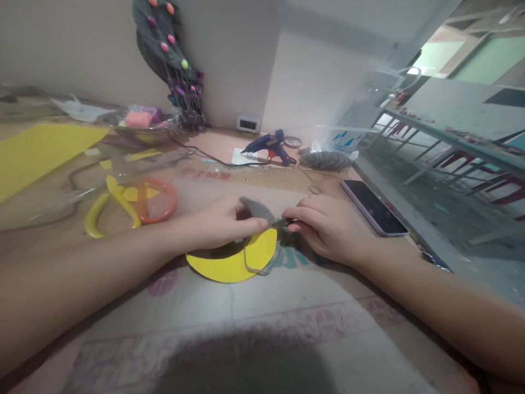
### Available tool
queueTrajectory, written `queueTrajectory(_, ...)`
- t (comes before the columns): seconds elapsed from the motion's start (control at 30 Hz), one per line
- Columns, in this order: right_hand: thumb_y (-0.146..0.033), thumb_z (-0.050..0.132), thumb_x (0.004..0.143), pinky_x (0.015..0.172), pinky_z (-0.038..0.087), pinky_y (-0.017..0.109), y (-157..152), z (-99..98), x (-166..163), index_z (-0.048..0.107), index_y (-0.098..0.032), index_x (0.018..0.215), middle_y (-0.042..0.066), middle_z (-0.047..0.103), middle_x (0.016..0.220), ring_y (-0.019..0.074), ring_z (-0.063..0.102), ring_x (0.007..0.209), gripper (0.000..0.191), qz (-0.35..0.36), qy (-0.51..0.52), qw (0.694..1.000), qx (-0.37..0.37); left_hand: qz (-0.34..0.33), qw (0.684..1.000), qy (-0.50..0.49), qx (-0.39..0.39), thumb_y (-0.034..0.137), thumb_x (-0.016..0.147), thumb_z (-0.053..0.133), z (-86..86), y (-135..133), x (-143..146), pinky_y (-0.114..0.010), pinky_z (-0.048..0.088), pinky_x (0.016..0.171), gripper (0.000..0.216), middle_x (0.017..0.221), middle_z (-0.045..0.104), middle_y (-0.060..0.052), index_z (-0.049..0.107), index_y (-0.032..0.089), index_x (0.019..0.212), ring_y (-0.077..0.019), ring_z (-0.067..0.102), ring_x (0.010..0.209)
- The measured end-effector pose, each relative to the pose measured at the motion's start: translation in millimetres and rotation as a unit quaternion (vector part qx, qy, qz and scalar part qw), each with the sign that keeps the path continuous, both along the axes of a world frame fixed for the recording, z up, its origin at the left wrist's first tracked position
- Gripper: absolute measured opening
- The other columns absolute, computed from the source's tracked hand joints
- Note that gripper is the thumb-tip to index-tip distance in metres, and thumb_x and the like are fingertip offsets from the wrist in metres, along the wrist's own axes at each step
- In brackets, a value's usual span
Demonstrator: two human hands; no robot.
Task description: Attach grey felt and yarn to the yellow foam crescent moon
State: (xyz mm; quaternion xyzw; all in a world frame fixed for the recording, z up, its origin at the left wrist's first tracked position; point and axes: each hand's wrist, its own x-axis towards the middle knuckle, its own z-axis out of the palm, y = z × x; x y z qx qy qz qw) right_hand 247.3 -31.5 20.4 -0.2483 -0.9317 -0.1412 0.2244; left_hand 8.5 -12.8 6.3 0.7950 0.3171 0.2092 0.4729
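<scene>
A yellow card crescent (229, 267) lies low over the table, its upper end wrapped in grey yarn (257, 208). My left hand (223, 221) is closed on that wrapped end, thumb on top and fingers behind. Close by on the right, my right hand (324, 224) pinches a short, dark grey length that looks like yarn, touching the wrapped part. A loose yarn strand (257, 271) hangs in a loop across the yellow card. The fingers of my left hand are partly hidden behind the crescent.
Scissors with yellow and orange handles (158, 219) lie left. Behind are a blue glue gun (268, 143), a grey yarn bundle (328, 160), a small digital clock (248, 123) and a bowl (141, 134). A phone (375, 208) lies right, near the table edge. Yellow sheet (45, 153) lies far left.
</scene>
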Motion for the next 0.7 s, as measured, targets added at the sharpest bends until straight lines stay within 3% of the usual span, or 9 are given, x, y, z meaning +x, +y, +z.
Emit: queueTrajectory(0.7,-0.031,0.043,0.1,0.059,0.036,0.029,-0.5,1.6,-1.9,0.067,-0.012,0.091,0.006,0.064,0.071,0.0157,0.052,0.063,0.031,-0.005,-0.016,1.0,0.026,-0.002,1.0,0.013,0.007,0.04,0.087,0.052,1.0,1.1,0.1,-0.024,0.047,0.071,0.026,0.082,0.064,0.0,0.063,0.018,0.088,-0.0148,0.058,0.077)
